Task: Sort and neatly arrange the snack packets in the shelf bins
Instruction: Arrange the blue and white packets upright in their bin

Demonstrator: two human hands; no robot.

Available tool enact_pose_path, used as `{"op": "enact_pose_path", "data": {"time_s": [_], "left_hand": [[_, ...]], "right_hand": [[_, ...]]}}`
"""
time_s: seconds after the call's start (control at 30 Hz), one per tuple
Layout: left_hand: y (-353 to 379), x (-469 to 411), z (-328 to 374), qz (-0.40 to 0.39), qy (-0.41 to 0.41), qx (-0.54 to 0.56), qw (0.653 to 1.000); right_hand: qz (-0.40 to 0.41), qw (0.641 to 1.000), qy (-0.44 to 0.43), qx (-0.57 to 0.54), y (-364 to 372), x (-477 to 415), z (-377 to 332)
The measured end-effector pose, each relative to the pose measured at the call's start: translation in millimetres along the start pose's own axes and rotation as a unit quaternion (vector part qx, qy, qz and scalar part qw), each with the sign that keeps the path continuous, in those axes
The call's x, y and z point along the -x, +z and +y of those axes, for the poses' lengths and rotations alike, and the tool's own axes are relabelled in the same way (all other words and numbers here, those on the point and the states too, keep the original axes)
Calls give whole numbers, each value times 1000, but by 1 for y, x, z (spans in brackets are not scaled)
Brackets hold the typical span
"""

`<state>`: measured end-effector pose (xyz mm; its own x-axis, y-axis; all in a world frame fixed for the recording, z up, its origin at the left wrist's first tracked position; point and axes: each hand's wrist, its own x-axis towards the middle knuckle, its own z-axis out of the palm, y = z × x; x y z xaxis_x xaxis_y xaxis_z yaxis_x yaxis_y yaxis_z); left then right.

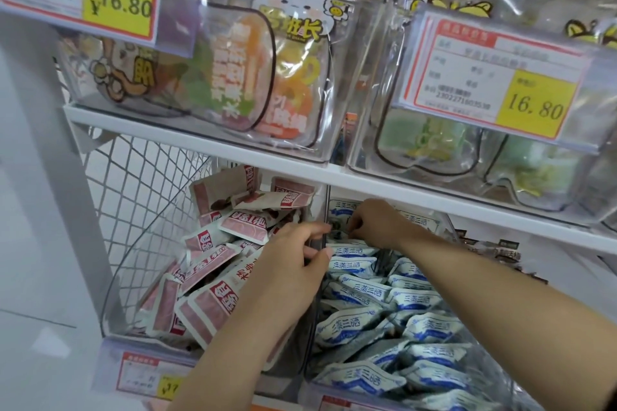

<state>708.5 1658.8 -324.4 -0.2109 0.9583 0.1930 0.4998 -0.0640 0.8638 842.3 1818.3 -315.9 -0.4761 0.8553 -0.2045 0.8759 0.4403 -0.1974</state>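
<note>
Under the top shelf point(200, 140), on the lower shelf, two clear plastic bins stand side by side, and both hands reach into them from the front edge.

On the top shelf stand two more big clear bins. The upper left bin point(337, 130) holds see-through pouches point(290, 77) with orange and yellow fruit pieces. The upper right bin point(364, 150) holds green pouches point(434, 140) with pale green bits inside. White wire mesh point(140, 183) closes the left end of the lower shelf.

The left bin point(127, 277) is full of pink packets point(207, 307), heaped up and pointing every which way. The right bin point(447, 223) is full of blue-and-white packets point(410, 300), lying flat in loose rows, with a few standing up at the back. All these packets are small, flat and shiny, like little pillows.

The left hand point(290, 264) is above the pink heap. Its grip is curled round the top of the wall between the bins point(325, 210), with pink packets just to its left and below. The right hand point(377, 223) is deeper in, near the back edge, right on the standing blue-and-white packets. Its fingers bend down onto them, but I cannot tell if the grip pinches one.

Yellow price tags point(534, 103) hang on the bin fronts.
</note>
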Motion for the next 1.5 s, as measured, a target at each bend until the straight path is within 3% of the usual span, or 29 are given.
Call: {"op": "enact_pose_path", "data": {"time_s": [0.23, 0.37, 0.47, 0.6, 0.7, 0.77, 0.83, 0.9, 1.07, 1.23, 1.43, 1.5], "left_hand": [[-1, 0, 3, 5, 2, -1, 1000], [1, 4, 10, 40, 44, -35, 998], [3, 8, 18, 31, 121, -58, 990], [9, 19, 26, 19, 164, -41, 985], [9, 27, 31, 21, 109, 58, 992], [4, 31, 36, 11, 75, 129, 989], [1, 34, 42, -6, 59, 189, 980], [0, 37, 46, -27, 46, 233, 971], [4, 45, 50, -71, 24, 267, 961], [2, 43, 47, -61, 16, 240, 969], [-8, 27, 30, 102, 7, 115, 988], [-13, 22, 22, 102, -7, 81, 991]], "right_hand": [[201, 977, -7, -69, -2, 31, -10], [356, 915, -168, -89, 2, 84, -9], [402, 875, -233, -136, 11, 124, -14], [411, 866, -219, -182, 9, 156, -18], [410, 884, -96, -202, 2, 169, -7], [313, 873, -19, -374, -2, 177, -3], [169, 815, -11, -555, -4, 182, -4], [97, 773, -18, -626, -3, 187, -10], [128, 808, -47, -573, 0, 187, -19], [120, 786, -33, -606, 6, 184, -21], [308, 861, -10, -404, -5, 168, -19], [366, 887, -2, -282, -8, 153, -12]]}}
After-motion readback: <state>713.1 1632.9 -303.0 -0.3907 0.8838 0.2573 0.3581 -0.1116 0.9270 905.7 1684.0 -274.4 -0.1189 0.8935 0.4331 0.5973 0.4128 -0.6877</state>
